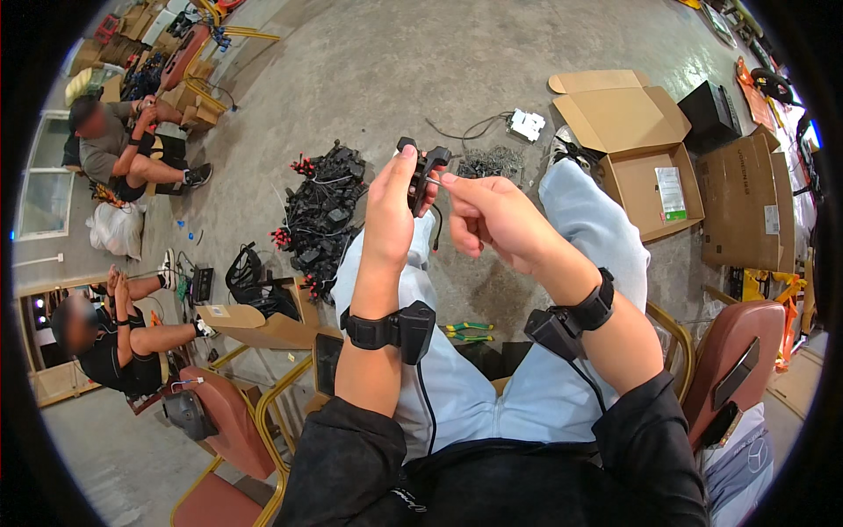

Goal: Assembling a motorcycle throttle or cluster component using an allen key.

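Observation:
My left hand (392, 206) is closed round a black plastic part (421, 178) with a blocky, bracket-like upper end. A short dark wire with a reddish tip hangs below it. My right hand (500, 215) comes in from the right, thumb and forefinger pinched together at the part's side. A thin, light-coloured piece shows between those fingertips and the part; its kind is too small to make out. Both hands are held above my knees. Each forearm wears a black strapped device, with a cable running from it.
On the floor to the left lies a heap of black parts with cables (327, 211). Ahead are a pile of small metal pieces (492, 164) and a white block (527, 125). An open cardboard box (645, 182) stands right. Green-yellow pliers (468, 331) lie between my legs. Two people sit left.

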A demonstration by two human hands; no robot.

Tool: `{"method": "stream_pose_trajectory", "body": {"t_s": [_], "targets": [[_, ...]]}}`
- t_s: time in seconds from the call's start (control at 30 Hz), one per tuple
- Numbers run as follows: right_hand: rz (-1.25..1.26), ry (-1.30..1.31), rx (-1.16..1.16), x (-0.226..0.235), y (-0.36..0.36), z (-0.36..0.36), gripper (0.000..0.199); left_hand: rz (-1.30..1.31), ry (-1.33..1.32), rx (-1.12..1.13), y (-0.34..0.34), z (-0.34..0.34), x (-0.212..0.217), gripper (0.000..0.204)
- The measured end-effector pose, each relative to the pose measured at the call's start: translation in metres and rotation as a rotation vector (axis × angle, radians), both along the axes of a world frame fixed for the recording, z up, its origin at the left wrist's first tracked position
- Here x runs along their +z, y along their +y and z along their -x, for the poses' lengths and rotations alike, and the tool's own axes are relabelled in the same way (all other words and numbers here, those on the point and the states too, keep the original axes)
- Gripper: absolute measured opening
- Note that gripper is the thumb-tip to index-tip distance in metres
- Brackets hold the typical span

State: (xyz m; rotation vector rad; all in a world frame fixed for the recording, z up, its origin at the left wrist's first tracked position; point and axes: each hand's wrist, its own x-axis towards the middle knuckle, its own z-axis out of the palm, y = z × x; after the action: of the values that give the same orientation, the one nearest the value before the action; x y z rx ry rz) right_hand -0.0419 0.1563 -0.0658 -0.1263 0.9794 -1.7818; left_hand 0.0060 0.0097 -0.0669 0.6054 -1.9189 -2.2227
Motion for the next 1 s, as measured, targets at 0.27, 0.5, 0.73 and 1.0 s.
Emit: {"method": "stream_pose_trajectory", "body": {"t_s": [0.27, 0.5, 0.73, 1.0], "targets": [[-0.419, 1.712, -0.435, -0.005, 0.001, 0.001, 0.018, -0.084, -0.039, 0.041, -0.003, -0.001, 0.005, 0.042], [-0.443, 1.68, -0.383, -0.004, -0.003, -0.005, 0.016, -0.118, -0.057, 0.072, 0.001, -0.001, 0.006, 0.043], [-0.46, 1.698, -0.385, -0.005, -0.002, -0.005, 0.014, -0.056, -0.11, 0.031, -0.002, -0.001, 0.005, 0.043], [-0.518, 2.02, -0.391, -0.015, -0.007, -0.003, 0.014, 0.031, -0.216, 0.01, -0.007, -0.001, -0.001, 0.044]]}}
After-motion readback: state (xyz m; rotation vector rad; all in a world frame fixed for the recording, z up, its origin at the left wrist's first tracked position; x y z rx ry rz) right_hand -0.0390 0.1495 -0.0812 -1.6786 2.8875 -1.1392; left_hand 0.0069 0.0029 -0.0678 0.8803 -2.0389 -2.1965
